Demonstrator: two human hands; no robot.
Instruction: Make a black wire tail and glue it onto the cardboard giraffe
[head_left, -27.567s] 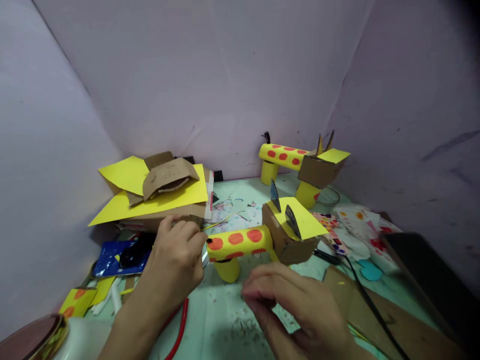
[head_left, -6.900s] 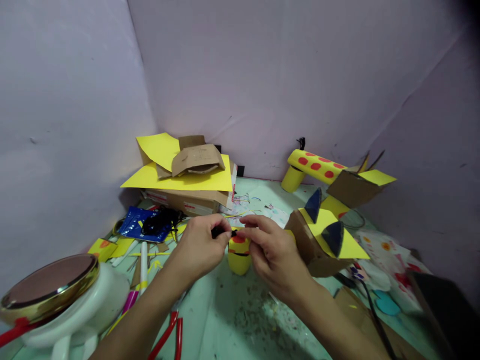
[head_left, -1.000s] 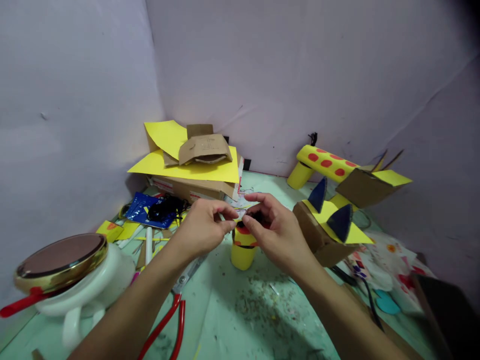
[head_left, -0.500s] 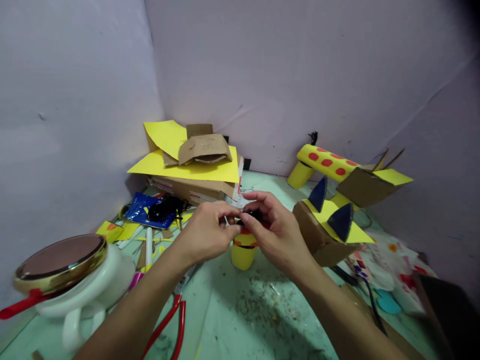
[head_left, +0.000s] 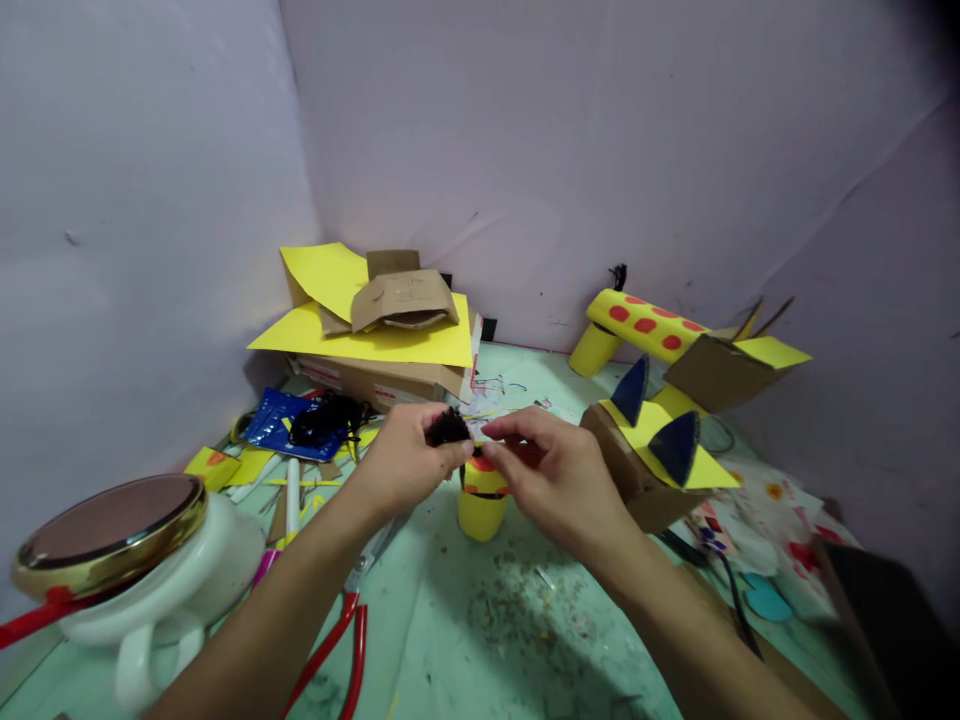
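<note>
A tuft of black yarn [head_left: 448,427] is pinched between the thumb and fingers of my left hand [head_left: 411,442], just above and left of a yellow paper tube. This tube [head_left: 482,515] has orange-red spots, stands on the table, and shows a small dark patch at its top. My right hand [head_left: 551,465] is on its other side, thumb and index fingertips slightly apart close to the top edge. The other right fingers are curled behind and partly hidden. To the right sits a cardboard box [head_left: 619,465] with a yellow top and two dark blue pointed pieces.
A spotted yellow cardboard figure [head_left: 652,325] stands at the back right. Yellow sheets [head_left: 360,345] and cardboard lie on a box at the back left. Black yarn [head_left: 326,420] rests on a blue packet. Red-handled scissors [head_left: 356,640] and a white mug [head_left: 172,580] are in front left.
My hands have moved slightly apart. The black tuft now shows clearly in my left hand, and the tube's top is more visible. The camera view has shifted a little.
</note>
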